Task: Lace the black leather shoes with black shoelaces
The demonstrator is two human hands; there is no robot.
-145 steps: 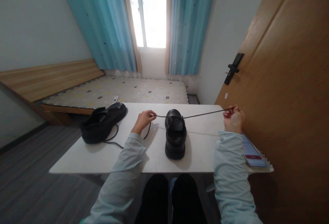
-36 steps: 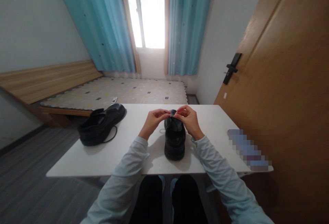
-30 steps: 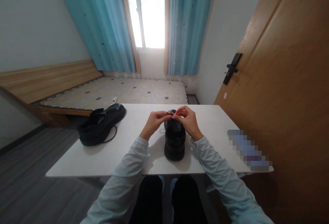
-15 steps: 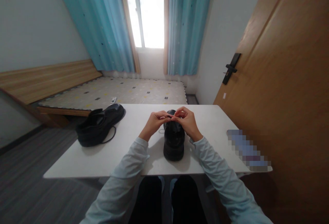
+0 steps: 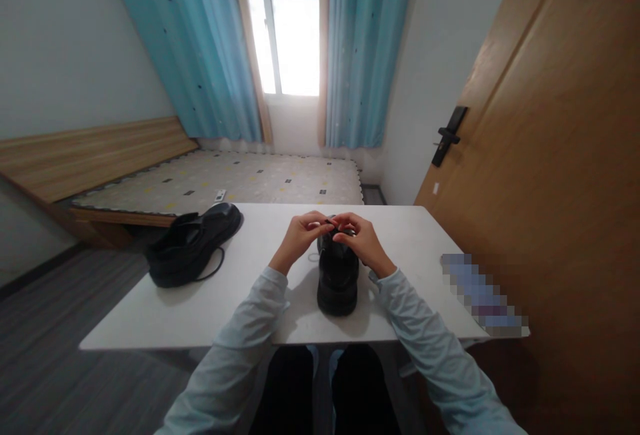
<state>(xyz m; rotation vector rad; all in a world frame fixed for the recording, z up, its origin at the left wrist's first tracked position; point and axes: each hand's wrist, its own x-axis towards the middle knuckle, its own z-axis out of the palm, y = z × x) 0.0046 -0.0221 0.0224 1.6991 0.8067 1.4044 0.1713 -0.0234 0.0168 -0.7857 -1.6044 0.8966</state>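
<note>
White table: both hands pinch lace (barely visible) over shoe.

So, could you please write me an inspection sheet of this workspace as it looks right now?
Surface: white table, shoes resting on top.
Job's things: black shoe in the middle, heel toward the person; its lace is pinched at the top, mostly hidden by fingers.
Clutter: second black shoe at the table's left end, its lace loose beside it; a blurred flat item at the right edge.
Hands: left hand and right hand meet over the middle shoe, fingertips pinched together.
Cables: nothing seen.
Surroundings: bed behind the table, blue curtains by a bright window, wooden door on the right.
</note>
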